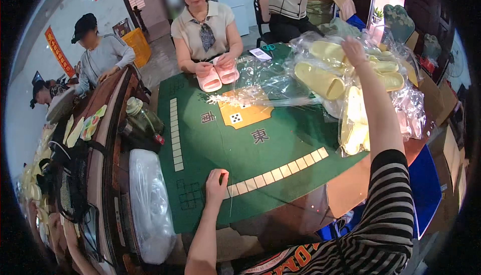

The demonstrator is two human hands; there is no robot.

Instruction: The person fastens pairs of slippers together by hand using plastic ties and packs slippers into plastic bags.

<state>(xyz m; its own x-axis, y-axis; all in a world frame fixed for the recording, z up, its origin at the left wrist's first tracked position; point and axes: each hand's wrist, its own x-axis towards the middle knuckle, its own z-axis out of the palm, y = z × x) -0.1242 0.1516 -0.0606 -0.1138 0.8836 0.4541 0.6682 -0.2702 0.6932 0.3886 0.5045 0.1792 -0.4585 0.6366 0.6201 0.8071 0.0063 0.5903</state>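
Note:
My left hand (pixel 217 182) is closed just above the green mat, by the near row of printed tiles. A thin pale strand hangs beside it; what the fingers hold is too small to make out. My right hand (pixel 354 52) reaches out to the far right, over a heap of yellow slippers (pixel 320 80) in clear plastic bags. Its fingers are blurred, so their grip does not show. Below that arm lies a bagged yellow pair (pixel 354 124). Across the table a person's hands hold pink slippers (pixel 219 76) above a small pile of thin white strips (pixel 233 96).
The green table mat (pixel 200 124) carries printed tiles and an orange centre. A roll of clear plastic (pixel 150 205) and a bottle (pixel 143 112) stand left of it. Teal scissors (pixel 269 47) and a white card (pixel 260 54) lie at the far edge. Cardboard boxes (pixel 443 145) are at right.

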